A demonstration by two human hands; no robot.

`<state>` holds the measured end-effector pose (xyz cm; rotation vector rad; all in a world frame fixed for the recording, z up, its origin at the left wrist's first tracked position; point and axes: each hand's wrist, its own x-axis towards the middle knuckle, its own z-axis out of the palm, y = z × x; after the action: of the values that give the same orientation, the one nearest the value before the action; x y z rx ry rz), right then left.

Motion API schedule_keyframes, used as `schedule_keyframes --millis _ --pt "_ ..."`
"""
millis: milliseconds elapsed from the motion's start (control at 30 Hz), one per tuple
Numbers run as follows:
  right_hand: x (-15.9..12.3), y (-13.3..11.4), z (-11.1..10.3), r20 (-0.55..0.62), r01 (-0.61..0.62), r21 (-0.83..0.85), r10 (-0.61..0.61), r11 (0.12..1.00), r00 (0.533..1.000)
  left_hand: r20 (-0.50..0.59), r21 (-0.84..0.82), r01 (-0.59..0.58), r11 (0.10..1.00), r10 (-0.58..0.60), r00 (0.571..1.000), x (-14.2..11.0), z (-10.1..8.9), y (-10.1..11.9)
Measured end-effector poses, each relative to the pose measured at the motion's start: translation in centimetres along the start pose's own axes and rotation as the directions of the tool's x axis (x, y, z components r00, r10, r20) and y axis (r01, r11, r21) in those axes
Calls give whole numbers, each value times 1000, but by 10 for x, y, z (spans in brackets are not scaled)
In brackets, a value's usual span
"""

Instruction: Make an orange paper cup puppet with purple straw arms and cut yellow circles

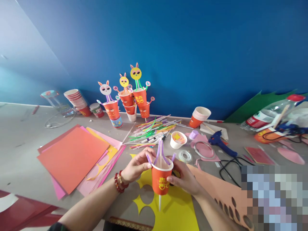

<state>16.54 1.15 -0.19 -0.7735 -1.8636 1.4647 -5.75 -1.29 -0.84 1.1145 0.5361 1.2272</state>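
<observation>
An orange paper cup [160, 180] with a yellow emblem is held above the table between both hands. Purple straws [160, 151] rise out of its white rim and bend outward, and a white straw [159, 202] pokes down through its bottom. My left hand [137, 166], with a red bead bracelet at the wrist, pinches a purple straw at the cup's left rim. On the cup's right side, my right hand [185, 177] wraps its fingers around the wall. Below lies a yellow paper sheet [176, 210] with cut-outs.
Orange and pink paper sheets [74, 157] lie at left. Finished bunny cups [131, 96] stand by the blue wall, with cup stacks [199, 116], loose straws [154, 128], a tape roll [185, 156], a blue glue gun [220, 141], and a plastic bottle [269, 115].
</observation>
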Motion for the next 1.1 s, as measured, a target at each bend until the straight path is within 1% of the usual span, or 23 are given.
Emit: schedule_keyframes --millis 233,433,833,1100 --pt "-1 2 0 -33 0 -20 0 1000 999 -14 -11 1 1000 -1 1000 0 -1 -1" --pt "-2 4 0 -33 -6 4 6 1000 999 -27 -24 4 1000 -4 1000 0 2 2" --pt "-2 3 -1 -32 -8 -1 8 1000 999 -33 -59 0 998 -2 999 0 4 3" --pt "-2 3 -2 -26 5 -13 -5 1000 1000 -15 -21 -21 1000 21 1000 -1 2 2"
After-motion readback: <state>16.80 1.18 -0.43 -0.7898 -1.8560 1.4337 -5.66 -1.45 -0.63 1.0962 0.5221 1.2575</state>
